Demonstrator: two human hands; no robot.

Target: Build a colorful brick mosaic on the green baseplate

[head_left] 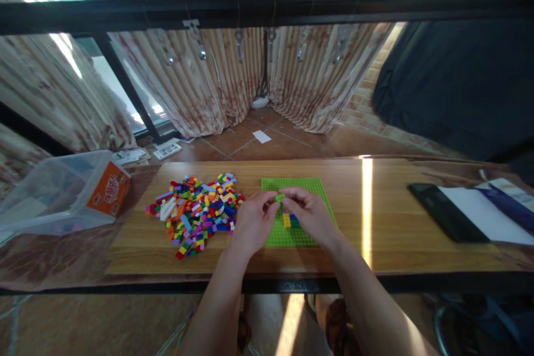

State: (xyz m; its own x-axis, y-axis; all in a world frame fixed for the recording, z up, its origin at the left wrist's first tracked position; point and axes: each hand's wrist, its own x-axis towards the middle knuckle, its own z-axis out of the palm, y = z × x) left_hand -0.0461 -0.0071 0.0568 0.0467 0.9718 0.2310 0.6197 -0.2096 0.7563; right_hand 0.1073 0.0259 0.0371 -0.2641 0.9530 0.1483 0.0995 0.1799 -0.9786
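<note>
Brick, small and light green, shows below and right of the frame's centre, over the green baseplate. The left hand and right hand both have it in a narrow grip, thumb and finger closed on it. A yellow block and a blue block stand on the baseplate; a multicoloured heap lies on the tabletop, lower left.

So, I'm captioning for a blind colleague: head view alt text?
The left hand and right hand pinch a small green piece over a green baseplate bearing yellow and blue bricks. A colourful brick pile lies left.
</note>
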